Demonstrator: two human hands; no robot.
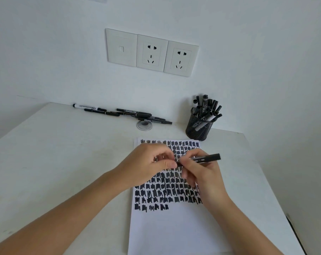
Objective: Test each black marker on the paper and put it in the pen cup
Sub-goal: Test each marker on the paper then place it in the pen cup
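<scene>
Marker (205,158) over paper (170,232), centre. Right hand (202,173) fingers curl round barrel; left hand (152,168) fingertips pinch cap end. Keep cap in line with barrel, no twisting. Cup (200,127) at 1 o'clock.

Above a white desk (64,153), three white wall plates (152,52) side by side, two with sockets; near the desk's back edge, a round silver cap (144,125).

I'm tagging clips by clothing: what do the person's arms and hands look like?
Left forearm and right forearm are bare to the frame edge, no sleeves. The left hand and right hand wear no gloves; no ring, watch or bracelet shows.
</scene>
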